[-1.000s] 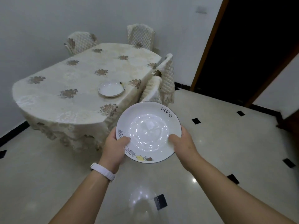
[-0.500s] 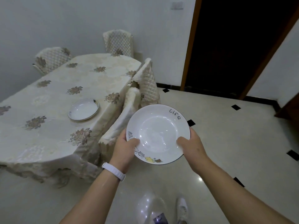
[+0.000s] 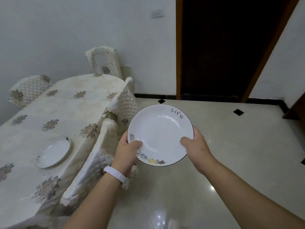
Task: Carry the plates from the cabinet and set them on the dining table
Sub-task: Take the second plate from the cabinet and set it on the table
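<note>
I carry a white plate with a dark rim, the word "life" and small drawings on its edge. My left hand grips its left edge, thumb on top. My right hand grips its right edge the same way. The plate hangs over the floor, to the right of the dining table, which wears a cream flowered cloth. A second white plate lies on the table near its right side.
Covered chairs stand around the table: two pushed in on the right side between me and the tabletop, two at the far side. A dark open doorway is ahead. The floor is glossy tile.
I have walked forward along the table's right side; the table and the plate on it have slid left and nearer in view. Both hands keep the same hold on the plate.
</note>
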